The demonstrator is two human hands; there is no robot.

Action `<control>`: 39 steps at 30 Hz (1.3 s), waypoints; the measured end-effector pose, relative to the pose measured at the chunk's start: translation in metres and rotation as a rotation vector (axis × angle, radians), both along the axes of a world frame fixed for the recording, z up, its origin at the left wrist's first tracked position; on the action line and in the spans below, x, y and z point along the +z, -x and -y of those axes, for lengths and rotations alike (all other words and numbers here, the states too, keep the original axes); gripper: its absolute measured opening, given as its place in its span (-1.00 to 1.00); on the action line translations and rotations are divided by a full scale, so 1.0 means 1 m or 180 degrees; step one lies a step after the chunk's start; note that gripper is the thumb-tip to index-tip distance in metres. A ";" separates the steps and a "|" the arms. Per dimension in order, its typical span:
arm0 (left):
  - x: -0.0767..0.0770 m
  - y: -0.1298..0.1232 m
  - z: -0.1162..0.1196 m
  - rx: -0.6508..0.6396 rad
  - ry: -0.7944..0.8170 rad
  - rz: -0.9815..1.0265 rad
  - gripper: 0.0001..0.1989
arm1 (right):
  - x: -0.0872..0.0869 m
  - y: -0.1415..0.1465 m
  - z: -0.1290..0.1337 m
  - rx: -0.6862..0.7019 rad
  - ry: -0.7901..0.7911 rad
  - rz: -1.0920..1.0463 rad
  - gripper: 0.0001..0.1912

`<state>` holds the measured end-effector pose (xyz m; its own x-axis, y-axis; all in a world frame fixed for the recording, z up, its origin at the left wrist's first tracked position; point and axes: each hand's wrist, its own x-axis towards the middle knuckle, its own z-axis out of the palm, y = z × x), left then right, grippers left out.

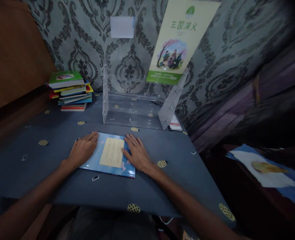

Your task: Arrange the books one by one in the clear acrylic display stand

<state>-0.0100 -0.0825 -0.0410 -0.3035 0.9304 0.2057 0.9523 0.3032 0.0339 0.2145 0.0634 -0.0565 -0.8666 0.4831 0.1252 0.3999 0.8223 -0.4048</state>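
A blue book (92, 160) with a cream text panel lies flat on the table, close to its front edge. My left hand (84, 149) rests on the book's left side, fingers stretched out and lying flat. On the right side lies my right hand (138, 154), its fingers extended and its thumb reaching onto the cream panel. Neither hand grips the book. Behind it stands a clear acrylic book stand (132, 118), with a green and cream book (171, 50) upright and tilted at its upper right.
A stack of several books (71, 90) sits at the back left of the patterned table cover (50, 173). Damask wallpaper (82, 50) rises behind the stand. A small blurred white item (175, 124) is by the stand's right foot. White paper (264, 170) lies off to the right.
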 end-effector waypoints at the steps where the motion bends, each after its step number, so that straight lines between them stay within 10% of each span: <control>1: -0.001 0.001 0.001 -0.0049 -0.0022 0.0022 -0.55 | 0.001 -0.002 0.000 -0.0032 0.0006 0.0035 -0.42; 19: -0.020 -0.033 0.068 -0.1987 0.0042 -0.0095 -0.15 | -0.005 -0.061 0.031 0.0143 -0.0129 -0.0174 -0.38; 26: -0.028 -0.035 0.076 -0.2217 -0.0177 -0.0542 -0.31 | -0.004 -0.067 0.037 0.0133 0.0004 -0.0201 -0.36; 31: -0.012 -0.036 0.078 -0.2192 -0.0655 -0.0325 -0.65 | -0.004 -0.077 0.035 0.0027 0.0384 -0.0548 -0.47; 39: 0.028 -0.039 0.053 -0.1128 -0.0876 0.1394 -0.60 | 0.000 -0.088 0.029 -0.0029 0.1593 -0.1384 -0.59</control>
<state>0.0285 -0.1350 -0.0131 -0.0966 0.9206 0.3785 0.8735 -0.1039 0.4756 0.3026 0.0343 -0.0565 -0.7833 0.5809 0.2213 0.1199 0.4906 -0.8631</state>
